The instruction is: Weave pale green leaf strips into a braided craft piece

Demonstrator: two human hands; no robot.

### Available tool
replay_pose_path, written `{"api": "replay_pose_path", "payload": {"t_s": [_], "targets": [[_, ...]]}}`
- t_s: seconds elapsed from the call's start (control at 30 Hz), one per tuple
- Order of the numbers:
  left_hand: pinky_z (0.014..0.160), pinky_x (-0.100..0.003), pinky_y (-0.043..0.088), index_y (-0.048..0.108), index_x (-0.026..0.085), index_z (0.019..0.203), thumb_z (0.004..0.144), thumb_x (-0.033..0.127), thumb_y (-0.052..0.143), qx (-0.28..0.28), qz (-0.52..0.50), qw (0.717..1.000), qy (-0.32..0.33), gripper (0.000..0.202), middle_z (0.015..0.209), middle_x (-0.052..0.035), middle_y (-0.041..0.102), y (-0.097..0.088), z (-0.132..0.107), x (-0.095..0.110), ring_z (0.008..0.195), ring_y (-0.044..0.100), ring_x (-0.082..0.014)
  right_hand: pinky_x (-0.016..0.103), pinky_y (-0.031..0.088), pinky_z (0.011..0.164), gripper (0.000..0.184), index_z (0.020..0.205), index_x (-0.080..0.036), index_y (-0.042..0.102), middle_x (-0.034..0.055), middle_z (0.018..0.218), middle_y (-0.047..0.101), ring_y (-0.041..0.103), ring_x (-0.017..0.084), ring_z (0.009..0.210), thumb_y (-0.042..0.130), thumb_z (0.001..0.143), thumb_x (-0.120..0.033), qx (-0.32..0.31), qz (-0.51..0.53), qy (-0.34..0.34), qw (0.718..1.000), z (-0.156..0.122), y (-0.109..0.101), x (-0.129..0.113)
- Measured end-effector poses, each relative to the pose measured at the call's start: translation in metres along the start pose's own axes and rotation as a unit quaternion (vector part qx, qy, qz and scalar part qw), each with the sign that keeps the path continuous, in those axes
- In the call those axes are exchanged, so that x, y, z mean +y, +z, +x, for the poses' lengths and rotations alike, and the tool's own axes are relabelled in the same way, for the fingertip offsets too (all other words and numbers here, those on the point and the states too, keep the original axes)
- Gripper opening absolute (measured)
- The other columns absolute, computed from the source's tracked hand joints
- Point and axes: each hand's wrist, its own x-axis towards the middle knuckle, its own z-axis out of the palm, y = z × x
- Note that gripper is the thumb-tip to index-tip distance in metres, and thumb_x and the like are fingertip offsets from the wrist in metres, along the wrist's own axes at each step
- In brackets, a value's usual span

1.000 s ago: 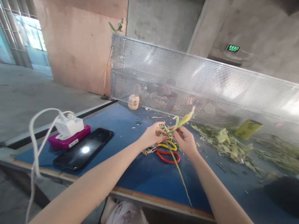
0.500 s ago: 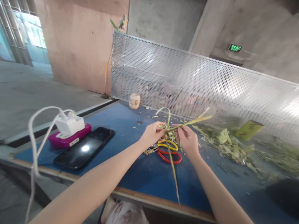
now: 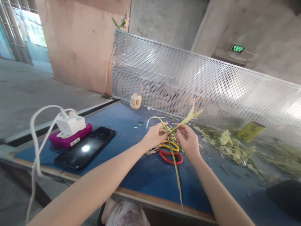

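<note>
My left hand (image 3: pixel 155 135) pinches long, pale green plant strips (image 3: pixel 176 175) at a crossing point over the table. One strip hangs down past the table's front edge, and another loops up to the left. My right hand (image 3: pixel 188 138), fingers curled, holds the same strips from the other side, their broad yellowish ends pointing up and right. Under the hands lies a pair of scissors with one yellow and one red handle (image 3: pixel 171 158); its blades are mostly hidden. Small plant scraps (image 3: pixel 172 136) are heaped just behind the scissors.
A black phone (image 3: pixel 86 147) and a magenta power strip (image 3: pixel 70 136) with white plugs lie left. A pale twine roll (image 3: pixel 135 101) stands near the perforated metal screen (image 3: pixel 188 69). Loose plant strips (image 3: pixel 230 147) and a yellow-green box (image 3: pixel 251 131) are right. A blurred person (image 3: pixel 172 94) sits beyond the screen.
The broad strip ends have swung upward and left near my right hand. The looped strip has tipped further left by my left hand. Both hands keep their hold.
</note>
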Motion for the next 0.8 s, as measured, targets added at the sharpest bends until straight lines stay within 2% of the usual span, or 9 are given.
{"api": "replay_pose_path", "payload": {"t_s": [0.1, 0.27, 0.4, 0.5, 0.63, 0.73, 0.8], "targets": [[0.044, -0.025, 0.051, 0.049, 0.015, 0.113, 0.069, 0.024, 0.057, -0.002, 0.007, 1.0, 0.007, 0.046, 0.078, -0.0071, 0.065, 0.0006, 0.0017, -0.0019, 0.059, 0.062, -0.0158, 0.018, 0.037, 0.039, 0.015, 0.087, -0.019, 0.048, -0.0003, 0.07, 0.053, 0.046, 0.007, 0.048, 0.051, 0.073, -0.024, 0.011, 0.033, -0.002, 0.999, 0.0002, 0.0012, 0.0025], [0.04, -0.023, 0.049, 0.053, 0.014, 0.107, 0.065, 0.025, 0.062, 0.014, -0.005, 1.0, -0.004, 0.044, 0.08, -0.0079, 0.065, 0.0016, 0.0028, -0.0015, 0.057, 0.061, -0.0147, 0.018, 0.036, 0.034, 0.009, 0.077, -0.02, 0.044, -0.0043, 0.061, 0.048, 0.042, 0.005, 0.04, 0.051, 0.072, -0.023, 0.0, 0.057, 0.002, 0.998, -0.0004, 0.0012, 0.0002], [0.042, -0.025, 0.051, 0.055, 0.015, 0.101, 0.066, 0.028, 0.062, 0.033, -0.047, 0.998, -0.018, 0.038, 0.08, -0.0081, 0.065, -0.0007, 0.0029, 0.001, 0.059, 0.062, -0.016, 0.017, 0.036, 0.034, 0.008, 0.076, -0.019, 0.044, -0.0062, 0.054, 0.047, 0.04, 0.005, 0.037, 0.051, 0.073, -0.021, 0.017, 0.044, -0.001, 0.999, -0.0001, -0.0007, -0.0039], [0.043, -0.025, 0.051, 0.053, 0.015, 0.098, 0.067, 0.024, 0.062, 0.048, -0.117, 0.991, -0.037, 0.033, 0.077, -0.0071, 0.066, -0.0026, 0.0044, 0.0021, 0.057, 0.063, -0.0158, 0.018, 0.035, 0.033, 0.007, 0.075, -0.019, 0.043, -0.0074, 0.048, 0.044, 0.039, 0.006, 0.035, 0.05, 0.073, -0.022, 0.031, 0.059, 0.007, 0.998, 0.0009, -0.0018, -0.0059], [0.046, -0.026, 0.052, 0.05, 0.013, 0.096, 0.07, 0.02, 0.058, 0.074, -0.197, 0.975, -0.068, 0.028, 0.073, -0.0053, 0.065, -0.0038, 0.0076, 0.002, 0.054, 0.063, -0.0143, 0.018, 0.035, 0.031, 0.01, 0.073, -0.02, 0.042, -0.0075, 0.049, 0.045, 0.04, 0.006, 0.035, 0.052, 0.071, -0.023, 0.049, 0.113, 0.036, 0.992, 0.0032, -0.002, -0.0049], [0.053, -0.026, 0.053, 0.049, 0.012, 0.098, 0.072, 0.019, 0.056, 0.086, -0.219, 0.969, -0.072, 0.028, 0.073, -0.0054, 0.066, -0.0045, 0.0095, 0.0026, 0.06, 0.065, -0.0147, 0.018, 0.033, 0.029, 0.012, 0.071, -0.02, 0.042, -0.0083, 0.047, 0.044, 0.039, 0.006, 0.035, 0.053, 0.067, -0.022, 0.09, 0.145, 0.075, 0.982, 0.0062, -0.0023, -0.0023], [0.053, -0.025, 0.052, 0.049, 0.012, 0.101, 0.071, 0.02, 0.058, 0.084, -0.23, 0.967, -0.069, 0.032, 0.075, -0.0065, 0.067, -0.0048, 0.0096, 0.0045, 0.064, 0.065, -0.0159, 0.017, 0.031, 0.028, 0.013, 0.069, -0.02, 0.042, -0.009, 0.044, 0.042, 0.039, 0.006, 0.034, 0.054, 0.065, -0.022, 0.118, 0.16, 0.109, 0.974, 0.0085, -0.0029, 0.0002]]}}
